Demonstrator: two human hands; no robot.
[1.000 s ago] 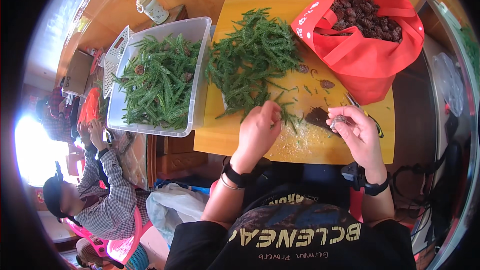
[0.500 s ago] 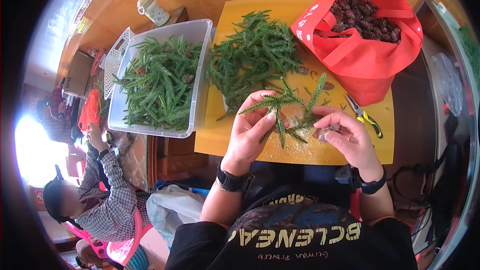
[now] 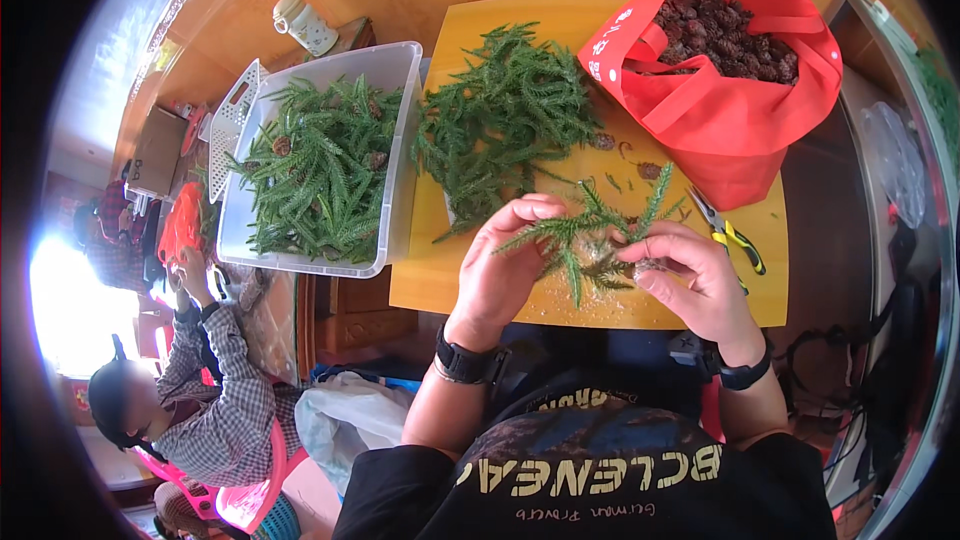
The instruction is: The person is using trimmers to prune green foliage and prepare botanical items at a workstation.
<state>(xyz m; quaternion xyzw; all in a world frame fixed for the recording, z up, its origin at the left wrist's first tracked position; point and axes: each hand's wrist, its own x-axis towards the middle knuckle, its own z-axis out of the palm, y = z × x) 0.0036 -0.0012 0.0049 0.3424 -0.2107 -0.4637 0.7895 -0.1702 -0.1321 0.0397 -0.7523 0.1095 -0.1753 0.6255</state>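
A green pine sprig [image 3: 575, 230] with several needled tips is held over the near part of the yellow board. My right hand [image 3: 700, 275] pinches its right side, thumb and fingers closed. A small greyish-brown lump, perhaps a pine cone, shows partly at these fingertips; the fingers hide most of it. At the sprig's left side is my left hand [image 3: 500, 265], its fingers curved and apart, with needles crossing in front of the fingertips. Pale crumbs lie on the board below. Behind the hands is a loose heap of pine sprigs [image 3: 510, 105].
A clear plastic bin [image 3: 400, 170] full of sprigs and some cones stands left. At the back right, a red bag [image 3: 740, 145] holds pine cones. Yellow-handled pliers [image 3: 735, 235] lie beside loose cones on the yellow board [image 3: 450, 285]. Another person [image 3: 215, 410] sits at far left.
My left fingers have loosened from their pinch on the sprig. The sprig has shifted slightly right and down, with my right hand still on it. The other person's hands have moved closer together.
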